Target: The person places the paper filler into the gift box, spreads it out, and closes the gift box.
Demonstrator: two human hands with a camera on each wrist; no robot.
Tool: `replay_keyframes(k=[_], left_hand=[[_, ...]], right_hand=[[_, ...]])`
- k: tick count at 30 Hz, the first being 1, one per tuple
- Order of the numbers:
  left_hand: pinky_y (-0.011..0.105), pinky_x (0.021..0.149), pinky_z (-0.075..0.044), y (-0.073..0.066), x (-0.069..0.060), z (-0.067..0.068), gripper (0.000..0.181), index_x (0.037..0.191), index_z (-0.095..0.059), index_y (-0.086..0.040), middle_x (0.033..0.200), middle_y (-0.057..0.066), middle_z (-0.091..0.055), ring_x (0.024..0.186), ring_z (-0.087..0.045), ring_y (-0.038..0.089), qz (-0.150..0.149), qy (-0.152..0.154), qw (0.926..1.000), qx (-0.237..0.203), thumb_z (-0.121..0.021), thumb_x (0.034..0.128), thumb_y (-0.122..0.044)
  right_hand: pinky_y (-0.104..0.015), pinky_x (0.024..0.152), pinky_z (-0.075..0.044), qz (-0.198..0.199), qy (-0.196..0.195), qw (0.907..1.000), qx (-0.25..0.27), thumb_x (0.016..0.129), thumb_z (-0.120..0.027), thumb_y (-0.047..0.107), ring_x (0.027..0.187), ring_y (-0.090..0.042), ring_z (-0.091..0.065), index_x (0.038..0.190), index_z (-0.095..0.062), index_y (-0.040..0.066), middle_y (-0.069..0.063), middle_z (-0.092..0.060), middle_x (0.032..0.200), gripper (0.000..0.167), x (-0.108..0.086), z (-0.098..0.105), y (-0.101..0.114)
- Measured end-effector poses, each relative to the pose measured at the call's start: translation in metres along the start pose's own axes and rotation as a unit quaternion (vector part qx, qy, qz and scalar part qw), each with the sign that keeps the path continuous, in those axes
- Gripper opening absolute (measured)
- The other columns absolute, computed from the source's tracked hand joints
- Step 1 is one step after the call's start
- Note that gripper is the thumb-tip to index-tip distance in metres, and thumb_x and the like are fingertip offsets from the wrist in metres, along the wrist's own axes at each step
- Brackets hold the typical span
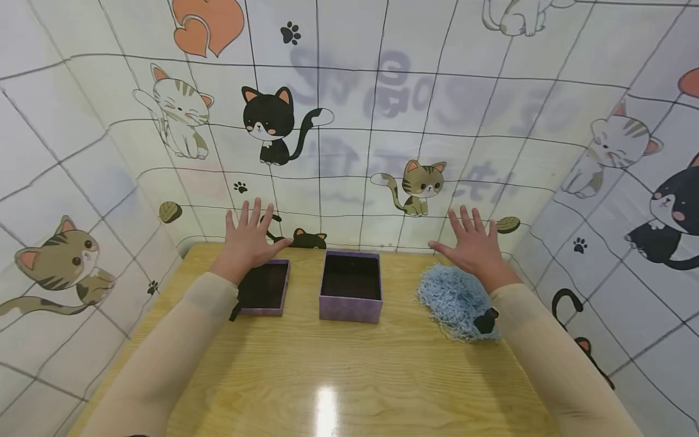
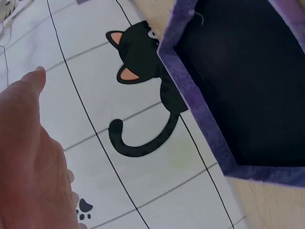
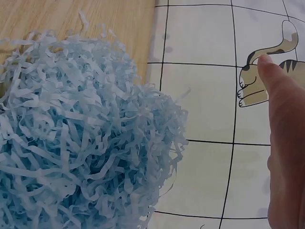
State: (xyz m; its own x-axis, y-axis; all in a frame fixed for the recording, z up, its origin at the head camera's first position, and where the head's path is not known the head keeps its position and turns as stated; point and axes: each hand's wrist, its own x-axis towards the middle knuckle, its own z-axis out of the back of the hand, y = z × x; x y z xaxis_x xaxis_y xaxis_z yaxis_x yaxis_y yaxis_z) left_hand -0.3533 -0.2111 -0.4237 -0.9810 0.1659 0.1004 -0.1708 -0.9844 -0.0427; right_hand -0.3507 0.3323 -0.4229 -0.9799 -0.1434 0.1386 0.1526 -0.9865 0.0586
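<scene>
Seemingly readying, the empty left hand [image 1: 247, 240] and right hand [image 1: 474, 243] are spreading wide near a shallow purple lid [image 1: 266, 286] and light-blue shredded-paper heap [image 1: 452, 297], a black-lined purple box [image 1: 351, 308] sitting between, grasping probably calling for lowering.

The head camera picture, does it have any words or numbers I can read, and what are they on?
No word, label, brand or number can be read.
Faint grey-purple writing on the back wall sheet: too pale and blurred to read.
Purple box, shallow purple tray and blue paper shreds: no text shows on them.
</scene>
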Motion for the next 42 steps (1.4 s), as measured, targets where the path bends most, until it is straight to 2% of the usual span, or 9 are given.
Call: replay_keyframes(k=[5, 9, 12, 21, 26, 29, 33, 38, 42], left_hand=[[0.073, 0.129, 0.01, -0.008, -0.006, 0.005, 0.106, 0.18, -0.01, -0.011, 0.184, 0.021, 0.005, 0.169, 0.009, 0.043, -0.019, -0.004, 0.9998, -0.004, -0.047, 0.1061, -0.078], [0.073, 0.13, 0.006, -0.014, -0.01, 0.004, 0.106, 0.18, -0.013, -0.012, 0.185, 0.02, 0.001, 0.17, 0.006, 0.042, -0.033, -0.011, 0.9994, -0.007, -0.046, 0.1053, -0.08], [0.071, 0.13, 0.006, -0.018, -0.011, 0.0, 0.106, 0.18, -0.013, -0.013, 0.185, 0.02, 0.001, 0.17, 0.006, 0.04, -0.046, -0.013, 0.9988, -0.008, -0.042, 0.1053, -0.082], [0.07, 0.131, 0.0, -0.028, -0.016, -0.011, 0.104, 0.18, -0.014, -0.014, 0.185, 0.019, -0.006, 0.171, 0.0, 0.039, -0.075, -0.03, 0.9967, -0.011, -0.044, 0.1061, -0.081], [0.069, 0.132, -0.001, -0.034, -0.019, -0.019, 0.101, 0.18, -0.011, -0.018, 0.185, 0.017, -0.007, 0.171, -0.004, 0.037, -0.102, -0.037, 0.994, -0.005, -0.044, 0.1071, -0.079], [0.067, 0.133, 0.0, -0.038, -0.019, -0.025, 0.1, 0.18, -0.012, -0.018, 0.186, 0.015, -0.008, 0.171, -0.005, 0.035, -0.119, -0.042, 0.9921, 0.001, -0.044, 0.1072, -0.079], [0.066, 0.133, -0.003, -0.044, -0.021, -0.031, 0.099, 0.18, -0.018, -0.017, 0.186, 0.014, -0.009, 0.171, -0.008, 0.034, -0.135, -0.045, 0.9897, -0.01, -0.047, 0.1074, -0.077], [0.067, 0.133, -0.008, -0.051, -0.023, -0.041, 0.096, 0.179, -0.023, -0.016, 0.186, 0.012, -0.008, 0.171, -0.011, 0.035, -0.152, -0.051, 0.9867, -0.027, -0.05, 0.1081, -0.075], [0.068, 0.133, -0.008, -0.056, -0.022, -0.048, 0.096, 0.18, -0.019, -0.018, 0.186, 0.011, -0.006, 0.171, -0.009, 0.035, -0.162, -0.046, 0.9848, -0.043, -0.05, 0.1079, -0.075]], right_hand=[[-0.078, 0.126, 0.006, 0.014, -0.005, 0.9999, -0.004, 0.101, -0.043, 0.088, 0.169, -0.046, 0.007, 0.18, -0.007, 0.014, -0.021, 0.0, 0.185, 0.115, -0.004, -0.002, -0.003], [-0.076, 0.127, 0.006, 0.022, -0.003, 0.9997, -0.012, 0.102, -0.041, 0.088, 0.169, -0.047, 0.007, 0.18, -0.008, 0.013, -0.022, -0.002, 0.184, 0.113, -0.012, -0.005, -0.006], [-0.076, 0.127, 0.006, 0.027, 0.001, 0.9996, -0.008, 0.103, -0.042, 0.086, 0.168, -0.047, 0.007, 0.18, -0.006, 0.014, -0.022, -0.002, 0.184, 0.112, -0.02, -0.005, -0.007], [-0.075, 0.127, 0.007, 0.03, -0.001, 0.9995, 0.007, 0.105, -0.047, 0.082, 0.168, -0.049, 0.005, 0.18, -0.003, 0.013, -0.024, 0.0, 0.184, 0.11, -0.045, -0.011, -0.015], [-0.076, 0.127, 0.004, 0.032, -0.002, 0.9994, 0.015, 0.105, -0.049, 0.08, 0.168, -0.05, 0.003, 0.18, -0.006, 0.011, -0.022, 0.002, 0.184, 0.11, -0.058, -0.016, -0.02], [-0.076, 0.128, 0.002, 0.031, -0.007, 0.9993, 0.018, 0.105, -0.051, 0.078, 0.168, -0.05, 0.001, 0.179, -0.012, 0.009, -0.023, -0.003, 0.184, 0.109, -0.066, -0.02, -0.02], [-0.076, 0.128, 0.0, 0.033, -0.021, 0.9991, 0.017, 0.105, -0.056, 0.076, 0.168, -0.05, -0.001, 0.178, -0.018, 0.007, -0.024, -0.007, 0.183, 0.108, -0.075, -0.031, -0.023], [-0.076, 0.128, 0.001, 0.031, -0.027, 0.9989, 0.022, 0.105, -0.057, 0.076, 0.168, -0.05, -0.001, 0.178, -0.017, 0.007, -0.024, -0.005, 0.184, 0.108, -0.084, -0.039, -0.023], [-0.075, 0.128, 0.001, 0.027, -0.029, 0.9987, 0.032, 0.104, -0.058, 0.075, 0.168, -0.05, -0.003, 0.179, -0.016, 0.008, -0.024, -0.007, 0.183, 0.109, -0.09, -0.043, -0.022]])
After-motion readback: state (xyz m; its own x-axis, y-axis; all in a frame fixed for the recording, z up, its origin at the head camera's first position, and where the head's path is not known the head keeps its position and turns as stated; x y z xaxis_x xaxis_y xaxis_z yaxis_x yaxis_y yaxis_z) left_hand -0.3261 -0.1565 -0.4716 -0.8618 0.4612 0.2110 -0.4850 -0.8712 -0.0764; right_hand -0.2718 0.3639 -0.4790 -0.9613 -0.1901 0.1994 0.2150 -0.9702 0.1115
